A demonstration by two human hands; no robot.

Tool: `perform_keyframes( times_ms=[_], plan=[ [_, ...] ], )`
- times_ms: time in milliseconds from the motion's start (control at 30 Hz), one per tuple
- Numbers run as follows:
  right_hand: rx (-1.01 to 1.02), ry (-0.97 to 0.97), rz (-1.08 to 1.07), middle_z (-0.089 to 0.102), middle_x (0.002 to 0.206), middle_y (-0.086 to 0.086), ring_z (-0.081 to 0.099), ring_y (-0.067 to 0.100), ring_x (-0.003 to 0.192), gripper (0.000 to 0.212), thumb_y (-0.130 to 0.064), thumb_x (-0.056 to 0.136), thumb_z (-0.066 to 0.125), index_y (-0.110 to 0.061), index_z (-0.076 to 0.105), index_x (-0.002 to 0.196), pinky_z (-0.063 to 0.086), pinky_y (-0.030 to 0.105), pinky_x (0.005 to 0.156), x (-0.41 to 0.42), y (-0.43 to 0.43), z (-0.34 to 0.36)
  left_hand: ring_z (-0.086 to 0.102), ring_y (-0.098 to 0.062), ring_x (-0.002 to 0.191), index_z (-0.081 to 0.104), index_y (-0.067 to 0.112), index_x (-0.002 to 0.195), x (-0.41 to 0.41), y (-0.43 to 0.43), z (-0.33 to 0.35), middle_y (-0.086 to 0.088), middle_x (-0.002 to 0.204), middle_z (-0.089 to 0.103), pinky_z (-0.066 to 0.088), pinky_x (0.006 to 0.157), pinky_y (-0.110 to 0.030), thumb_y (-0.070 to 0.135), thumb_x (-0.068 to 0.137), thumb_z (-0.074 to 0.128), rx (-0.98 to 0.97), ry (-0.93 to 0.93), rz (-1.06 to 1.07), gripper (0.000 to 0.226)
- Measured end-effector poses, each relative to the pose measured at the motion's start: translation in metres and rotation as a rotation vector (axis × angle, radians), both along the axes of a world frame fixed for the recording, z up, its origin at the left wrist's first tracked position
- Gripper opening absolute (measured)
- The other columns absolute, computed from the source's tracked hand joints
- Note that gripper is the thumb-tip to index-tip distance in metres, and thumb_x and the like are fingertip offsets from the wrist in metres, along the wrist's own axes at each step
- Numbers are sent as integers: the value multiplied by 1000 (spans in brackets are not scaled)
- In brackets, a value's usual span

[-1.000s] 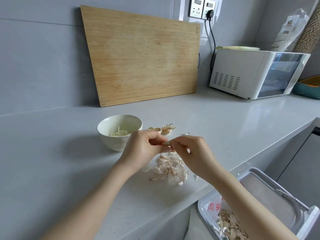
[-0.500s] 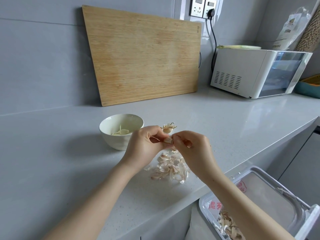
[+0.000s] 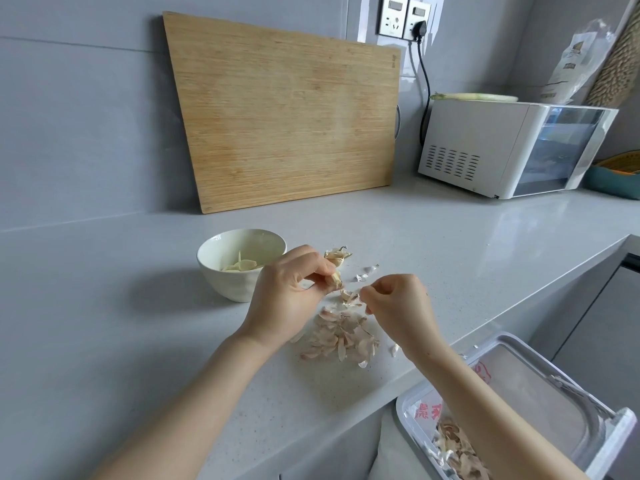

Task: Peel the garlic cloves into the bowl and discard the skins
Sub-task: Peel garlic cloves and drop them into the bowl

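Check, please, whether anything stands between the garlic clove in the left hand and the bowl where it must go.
Nothing visible does. The left hand pinches the garlic clove just right of the bowl, whose mouth is open. Only air lies between them. The pile of skins lies nearer the person, off that path.

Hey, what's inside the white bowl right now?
Pale peeled cloves lie in the bowl. Its near wall hides the bottom, so their number cannot be told.

Wooden cutting board [image 3: 287, 116], white microwave [image 3: 485, 147]
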State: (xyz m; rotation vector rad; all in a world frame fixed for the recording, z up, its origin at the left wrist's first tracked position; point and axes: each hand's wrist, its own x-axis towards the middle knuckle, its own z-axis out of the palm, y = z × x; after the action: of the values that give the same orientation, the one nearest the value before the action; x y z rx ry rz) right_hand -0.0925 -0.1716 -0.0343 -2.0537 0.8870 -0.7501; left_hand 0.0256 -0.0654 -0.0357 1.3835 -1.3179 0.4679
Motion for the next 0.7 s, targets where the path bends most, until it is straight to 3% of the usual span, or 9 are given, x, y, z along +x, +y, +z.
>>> perform_keyframes(
  times_ms=[67,167,267,367,533,700],
  plan=[
    [-24,3,51,55,65,29,30,18,49,33,-17,83,54,14,57,70,22,25,48,-2,2,1,59,7,75,56,24,77,1,0,1,6,81,61,52,65,-21,3,68,75,-1,-14,12,29],
    [52,-98,166,66,61,6,41,7,43,41,-30,93,51,0,67,69,31,17,44,-6,10,9,60,1,75,55,23,78,1,-1,0,7,84,60,51,64,-21,3,69,74,20,-37,36,29],
    [124,-177,225,62,61,1,39,0,37,42,-36,92,55,1,66,77,29,11,42,-4,18,14,60,-7,72,54,22,77,1,-1,-1,6,83,59,50,63,-25,6,74,70,33,-42,58,23],
    [201,-148,252,54,52,-2,38,2,39,47,-40,93,52,1,61,71,31,15,45,0,24,13,57,-9,68,59,11,74,0,-2,-2,6,72,61,48,60,-27,4,75,67,56,-49,98,11],
    [395,-171,323,46,46,-5,35,8,43,41,-35,96,48,-8,61,67,29,22,49,4,28,17,46,-8,62,60,7,69,-1,1,0,6,65,56,36,54,-15,3,73,65,98,-115,201,9],
    [391,-153,333,42,41,-11,34,4,38,31,-25,95,51,-6,61,73,28,19,45,4,28,25,54,-8,62,64,9,74,-1,3,2,5,68,62,45,57,-23,4,76,65,146,-86,143,6]
  ],
)
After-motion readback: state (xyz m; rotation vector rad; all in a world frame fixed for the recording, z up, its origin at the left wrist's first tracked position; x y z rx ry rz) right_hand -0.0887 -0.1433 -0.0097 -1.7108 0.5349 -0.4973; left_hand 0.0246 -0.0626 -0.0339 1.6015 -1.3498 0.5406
